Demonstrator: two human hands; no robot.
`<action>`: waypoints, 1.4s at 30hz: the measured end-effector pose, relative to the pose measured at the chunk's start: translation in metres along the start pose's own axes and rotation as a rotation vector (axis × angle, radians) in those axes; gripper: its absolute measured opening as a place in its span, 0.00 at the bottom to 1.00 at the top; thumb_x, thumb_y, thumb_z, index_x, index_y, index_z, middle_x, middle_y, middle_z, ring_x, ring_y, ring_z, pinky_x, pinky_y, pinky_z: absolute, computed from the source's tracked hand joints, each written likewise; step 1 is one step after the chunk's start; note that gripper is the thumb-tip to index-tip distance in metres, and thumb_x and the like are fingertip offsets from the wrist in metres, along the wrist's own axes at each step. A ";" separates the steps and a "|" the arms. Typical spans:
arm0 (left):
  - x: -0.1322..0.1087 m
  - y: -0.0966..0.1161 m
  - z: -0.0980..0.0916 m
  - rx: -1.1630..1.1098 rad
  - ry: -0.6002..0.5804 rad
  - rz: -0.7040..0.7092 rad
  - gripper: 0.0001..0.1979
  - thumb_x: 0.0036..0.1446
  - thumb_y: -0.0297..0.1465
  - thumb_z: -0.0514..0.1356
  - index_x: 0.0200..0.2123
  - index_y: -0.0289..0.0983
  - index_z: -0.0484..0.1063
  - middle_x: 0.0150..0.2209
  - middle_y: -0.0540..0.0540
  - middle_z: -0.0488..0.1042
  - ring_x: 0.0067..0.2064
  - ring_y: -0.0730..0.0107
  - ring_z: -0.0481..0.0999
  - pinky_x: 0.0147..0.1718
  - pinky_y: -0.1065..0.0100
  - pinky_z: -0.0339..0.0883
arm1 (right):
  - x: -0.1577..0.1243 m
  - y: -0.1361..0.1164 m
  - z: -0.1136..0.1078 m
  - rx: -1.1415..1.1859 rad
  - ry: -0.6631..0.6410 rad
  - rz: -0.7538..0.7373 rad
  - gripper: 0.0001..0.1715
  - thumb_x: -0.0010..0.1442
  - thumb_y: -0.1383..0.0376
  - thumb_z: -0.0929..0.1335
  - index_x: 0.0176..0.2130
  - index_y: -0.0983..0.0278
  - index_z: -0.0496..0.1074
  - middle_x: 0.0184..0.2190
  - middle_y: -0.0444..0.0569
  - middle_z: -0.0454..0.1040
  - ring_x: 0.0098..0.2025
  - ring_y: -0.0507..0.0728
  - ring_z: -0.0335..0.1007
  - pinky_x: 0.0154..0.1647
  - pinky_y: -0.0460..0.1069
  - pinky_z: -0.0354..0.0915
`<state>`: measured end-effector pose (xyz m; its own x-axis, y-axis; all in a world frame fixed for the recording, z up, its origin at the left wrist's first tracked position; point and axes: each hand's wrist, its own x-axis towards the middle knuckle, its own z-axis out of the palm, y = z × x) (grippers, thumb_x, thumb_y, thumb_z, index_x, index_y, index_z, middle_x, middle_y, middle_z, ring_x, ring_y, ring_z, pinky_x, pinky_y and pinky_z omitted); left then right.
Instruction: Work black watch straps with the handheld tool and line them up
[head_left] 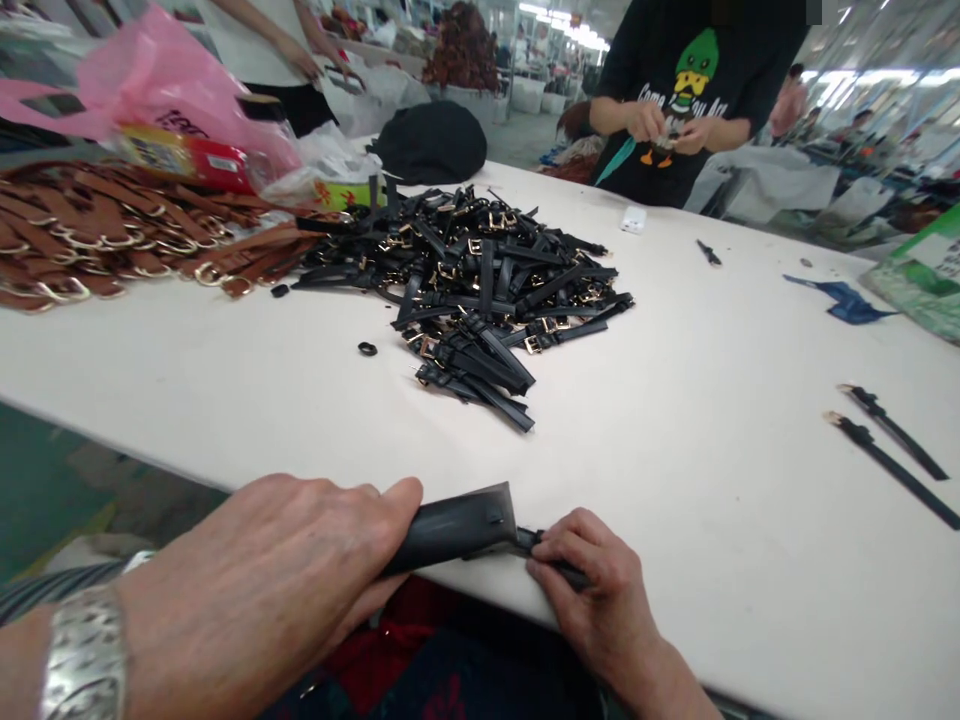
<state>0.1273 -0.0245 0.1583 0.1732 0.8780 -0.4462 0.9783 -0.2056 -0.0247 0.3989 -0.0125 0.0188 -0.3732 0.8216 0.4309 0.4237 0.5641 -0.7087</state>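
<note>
The short, narrow black leather strap [529, 540] is at the near edge of the tabletop [675, 440], pinched between the thumb and fingers of your right grip [600, 590]. Its left end pokes out past your fingertips to the mouth of the boxy black handheld tool [454, 525]; you cannot tell whether it sits between the tool's jaws. Your left grip [277, 560] is wrapped around the tool's body, which points right, towards the strap.

The tabletop's near edge slants down to the right beneath both grips, with your lap just below it. Ahead, a bare strip separates you from the heaped black straps with gold-coloured buckles [487, 280]; a small black loop [367, 349] lies just left of that heap. To your right you have the widest open room, reaching as far as two loose black straps [896, 460] lying side by side. Far left, brown leather straps with metal buckles [97, 230] crowd the tabletop, in front of a pink plastic bag [157, 80].
</note>
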 end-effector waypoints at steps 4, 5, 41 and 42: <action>0.016 0.021 -0.018 0.027 -0.085 0.051 0.14 0.66 0.26 0.60 0.50 0.44 0.79 0.39 0.41 0.89 0.39 0.41 0.89 0.34 0.54 0.71 | -0.001 0.000 0.000 -0.007 0.012 0.010 0.12 0.66 0.74 0.72 0.33 0.60 0.78 0.30 0.46 0.79 0.31 0.55 0.80 0.33 0.46 0.72; 0.020 0.024 -0.022 0.030 -0.069 0.066 0.13 0.66 0.26 0.60 0.50 0.44 0.79 0.39 0.41 0.89 0.39 0.41 0.89 0.34 0.54 0.71 | -0.002 0.000 0.000 -0.012 0.017 0.012 0.12 0.66 0.74 0.72 0.33 0.60 0.78 0.30 0.46 0.78 0.31 0.55 0.80 0.33 0.46 0.72; 0.002 -0.066 0.042 -0.200 0.070 -0.087 0.14 0.67 0.43 0.57 0.45 0.47 0.80 0.30 0.47 0.84 0.34 0.55 0.85 0.35 0.59 0.66 | 0.002 -0.002 0.006 -0.103 -0.059 0.103 0.10 0.66 0.71 0.70 0.43 0.60 0.81 0.38 0.50 0.80 0.39 0.60 0.80 0.41 0.52 0.74; -0.003 -0.064 0.042 -0.175 0.080 -0.084 0.13 0.67 0.40 0.56 0.45 0.48 0.81 0.30 0.49 0.84 0.33 0.57 0.84 0.34 0.60 0.66 | 0.003 -0.002 0.005 -0.100 -0.068 0.113 0.10 0.67 0.71 0.70 0.43 0.60 0.81 0.38 0.50 0.79 0.39 0.60 0.80 0.41 0.52 0.74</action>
<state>0.0593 -0.0319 0.1239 0.0913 0.9218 -0.3768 0.9933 -0.0576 0.1000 0.3925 -0.0119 0.0185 -0.3720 0.8748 0.3104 0.5447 0.4764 -0.6902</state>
